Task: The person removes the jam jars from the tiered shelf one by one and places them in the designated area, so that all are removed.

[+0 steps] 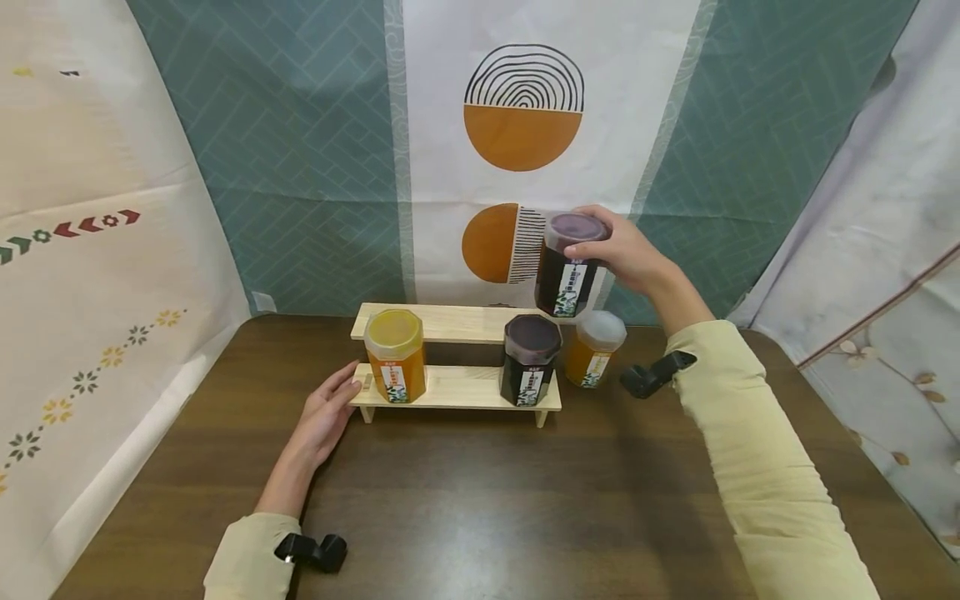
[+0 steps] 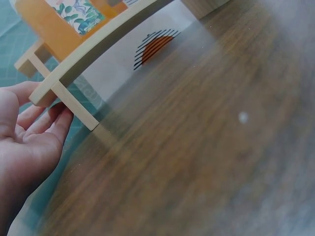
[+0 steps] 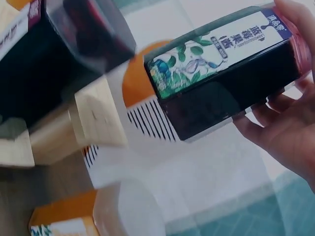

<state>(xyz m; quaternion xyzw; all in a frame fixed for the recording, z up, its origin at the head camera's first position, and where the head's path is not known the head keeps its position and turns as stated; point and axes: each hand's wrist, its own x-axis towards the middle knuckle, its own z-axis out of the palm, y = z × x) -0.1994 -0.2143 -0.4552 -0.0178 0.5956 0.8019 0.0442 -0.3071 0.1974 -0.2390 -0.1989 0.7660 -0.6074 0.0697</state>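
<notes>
My right hand (image 1: 626, 250) grips a dark jam jar (image 1: 562, 279) around its lid end. It holds the jar up above the right end of a two-tier wooden shelf (image 1: 461, 383). In the right wrist view the dark jar (image 3: 221, 73) shows a white label with leaves and blue berries. My left hand (image 1: 330, 412) holds the left end of the lower tier, thumb at the top and fingers below, as the left wrist view shows. On the lower tier an orange jar (image 1: 397, 358) stands at the left and another dark jar (image 1: 529, 362) at the right.
A second orange jar (image 1: 592, 354) with a whitish lid stands on the brown table (image 1: 480, 517), just right of the shelf. Behind the table hangs a teal and white patterned cloth (image 1: 315, 167). More patterned cloths hang at both sides.
</notes>
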